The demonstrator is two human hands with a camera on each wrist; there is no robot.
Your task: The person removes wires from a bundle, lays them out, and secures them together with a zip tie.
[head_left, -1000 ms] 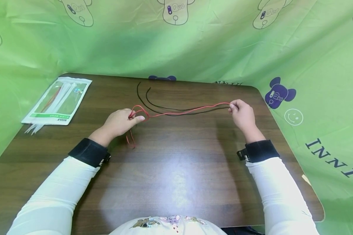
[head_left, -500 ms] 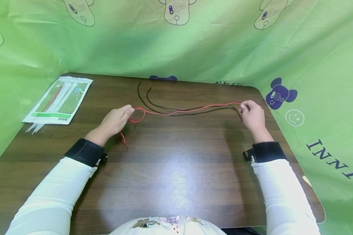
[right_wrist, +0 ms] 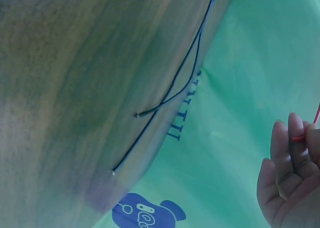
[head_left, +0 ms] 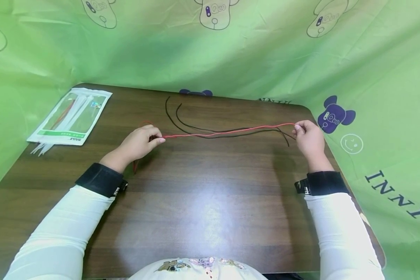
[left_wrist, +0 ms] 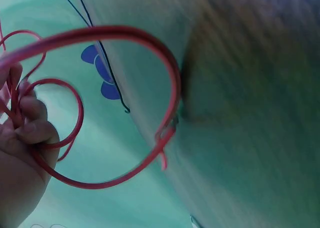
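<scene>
Clock: the desk [head_left: 182, 194] is my dial, twelve at its far edge.
Left grip [head_left: 134, 144]: at ten o'clock, fingers curled closed round gathered strands of red wire [head_left: 227, 132].
Right grip [head_left: 309, 140]: between two and three, thumb and finger pinching the wire by one end, other fingers looser.
Red wire: stretched nearly straight between my two grips, passing over the black pair; I cannot tell whether they touch. Loops spread out from my left grip.
Black wires [head_left: 231, 135]: two on the desk from twelve towards two, curved at their left ends, crossing near my right grip.
Bag [head_left: 56, 134]: farther out at ten, white strips [head_left: 42, 148] poking from its near edge.
Sheet [head_left: 154, 58]: green, printed, hanging behind the desk at twelve.
</scene>
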